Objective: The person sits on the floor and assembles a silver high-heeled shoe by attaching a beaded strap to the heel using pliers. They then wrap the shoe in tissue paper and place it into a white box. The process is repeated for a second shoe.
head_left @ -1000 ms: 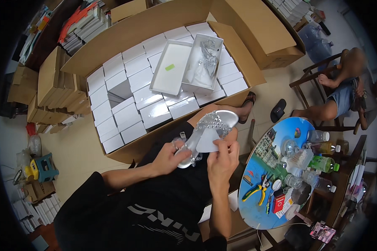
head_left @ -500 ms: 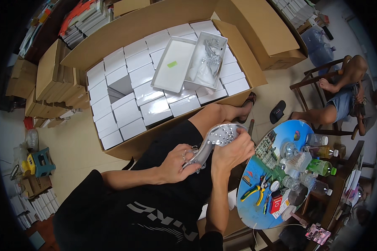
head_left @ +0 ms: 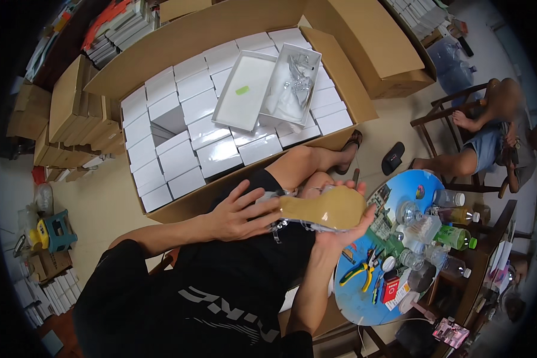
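Note:
A high-heeled sandal [head_left: 325, 209] is held over my lap, its tan sole facing up. Clear straps with shiny stones show along its lower edge. The toe end rests in my right hand [head_left: 347, 231], with the fingers partly hidden under the shoe. My left hand [head_left: 244, 212] is spread, its outstretched fingers against the heel end. In front of me an opened white shoe box [head_left: 272, 114] holds another clear, sparkling sandal [head_left: 301, 74] and white wrapping. Its lid [head_left: 244, 89], with a green sticker, lies beside it.
A large carton [head_left: 364, 98] packed with white boxes [head_left: 221, 156] stands before me. At right, a round blue table [head_left: 352, 292] bears pliers [head_left: 358, 271], bottles [head_left: 456, 237] and a red pack [head_left: 390, 289]. Beyond it, another person sits on a wooden chair [head_left: 435, 119]. A teal stool [head_left: 59, 230] is at left.
The sandal has been turned over, from its silver, stone-studded insole to its tan sole. My left fingers have spread out, and my right hand has shifted under the toe end.

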`<state>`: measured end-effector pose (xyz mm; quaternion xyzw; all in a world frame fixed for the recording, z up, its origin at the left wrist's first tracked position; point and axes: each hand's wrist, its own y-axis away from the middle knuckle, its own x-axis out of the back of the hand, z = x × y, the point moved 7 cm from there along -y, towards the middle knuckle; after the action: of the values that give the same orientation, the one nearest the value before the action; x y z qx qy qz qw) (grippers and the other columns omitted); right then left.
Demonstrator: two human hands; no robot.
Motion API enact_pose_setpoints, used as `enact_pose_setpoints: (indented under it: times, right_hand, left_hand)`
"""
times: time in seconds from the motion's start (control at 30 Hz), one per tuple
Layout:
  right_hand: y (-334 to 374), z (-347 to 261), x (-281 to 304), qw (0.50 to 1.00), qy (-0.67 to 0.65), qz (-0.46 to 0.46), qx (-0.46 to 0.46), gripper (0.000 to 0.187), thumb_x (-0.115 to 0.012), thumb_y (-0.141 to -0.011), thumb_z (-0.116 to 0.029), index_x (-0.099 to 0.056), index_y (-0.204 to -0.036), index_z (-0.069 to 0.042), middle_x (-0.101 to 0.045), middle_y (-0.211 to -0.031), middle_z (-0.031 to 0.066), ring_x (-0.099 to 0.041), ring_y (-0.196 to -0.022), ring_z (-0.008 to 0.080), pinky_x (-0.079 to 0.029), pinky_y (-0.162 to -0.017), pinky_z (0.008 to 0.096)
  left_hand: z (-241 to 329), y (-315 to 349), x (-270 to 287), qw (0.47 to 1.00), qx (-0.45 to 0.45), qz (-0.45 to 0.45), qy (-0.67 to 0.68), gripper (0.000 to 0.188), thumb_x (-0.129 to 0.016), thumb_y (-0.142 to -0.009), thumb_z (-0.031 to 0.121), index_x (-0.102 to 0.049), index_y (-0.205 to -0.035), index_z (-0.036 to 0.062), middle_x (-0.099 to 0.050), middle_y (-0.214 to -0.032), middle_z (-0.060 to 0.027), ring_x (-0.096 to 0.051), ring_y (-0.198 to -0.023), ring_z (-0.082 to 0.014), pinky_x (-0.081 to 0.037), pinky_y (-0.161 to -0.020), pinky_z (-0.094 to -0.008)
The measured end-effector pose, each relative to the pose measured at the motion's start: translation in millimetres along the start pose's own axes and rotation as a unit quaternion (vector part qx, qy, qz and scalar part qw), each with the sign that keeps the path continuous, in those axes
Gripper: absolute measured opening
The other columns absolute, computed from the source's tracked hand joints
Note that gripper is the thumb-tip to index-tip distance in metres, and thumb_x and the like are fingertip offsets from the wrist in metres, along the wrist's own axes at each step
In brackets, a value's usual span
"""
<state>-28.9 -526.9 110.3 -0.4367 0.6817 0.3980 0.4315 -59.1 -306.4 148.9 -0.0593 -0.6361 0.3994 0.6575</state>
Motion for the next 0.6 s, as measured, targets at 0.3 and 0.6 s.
enact_pose_setpoints:
  times: [0.3, 0.6]
  right_hand:
    - [-10.3, 25.2, 6.5, 0.973, -0.148, -0.163, -0.069, 0.060, -0.047, -0.098, -0.054, -0.048, -0.146, -0.016, -0.055, -0.141, 0.0075, -0.050, -0.128, 0.0307, -0.030, -0.112, 0.0564]
    - [-6.8, 29.0, 42.6, 0.994, -0.032, -0.063, -0.078, 0.067, -0.046, -0.100, -0.054, -0.038, -0.150, -0.010, -0.045, -0.151, 0.0104, -0.044, -0.136, 0.0296, -0.026, -0.116, 0.0548]
  left_hand:
    - [-11.0, 30.7, -52.1, 0.368, 0.434, 0.065, 0.820, 0.050, -0.056, -0.101, 0.016, -0.040, -0.146, -0.0021, -0.054, -0.138, -0.0137, -0.055, -0.125, -0.0225, -0.045, -0.106, -0.0369]
    - [-9.5, 0.4, -41.4, 0.296, 0.433, 0.045, 0.850, 0.069, -0.054, -0.101, 0.012, -0.015, -0.158, 0.0096, -0.039, -0.154, -0.0165, -0.042, -0.140, -0.0280, -0.042, -0.112, -0.0467]
